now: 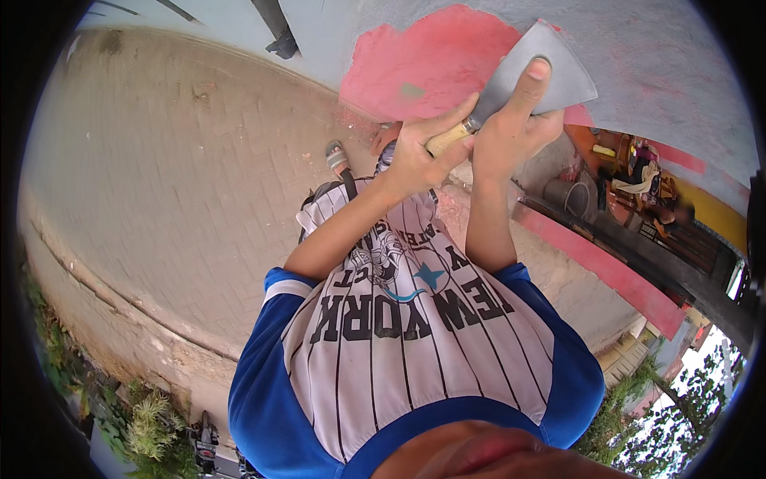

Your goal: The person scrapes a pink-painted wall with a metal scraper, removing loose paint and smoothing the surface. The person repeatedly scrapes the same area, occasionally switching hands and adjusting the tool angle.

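A broad putty knife with a wide metal blade [565, 72] and a pale wooden handle [444, 141] is held up in front of a wall. The handle is wrapped in the fingers of my left hand [413, 152]. My right hand [505, 141] grips the blade near its neck, thumb pressed flat on the metal face. Behind the tool, the wall carries a bare pink patch [419, 66] with ragged edges. Grey-blue paint [664, 72] surrounds that patch. The blade's wide end points up and to the right.
Brick paving [179, 155] stretches to the left, and my sandalled foot [337, 157] stands on it. At right, a pink-fronted ledge [604, 269] runs below an opening with a bucket [568, 196], chairs and a person [667, 218] inside. Plants [149, 425] grow behind me.
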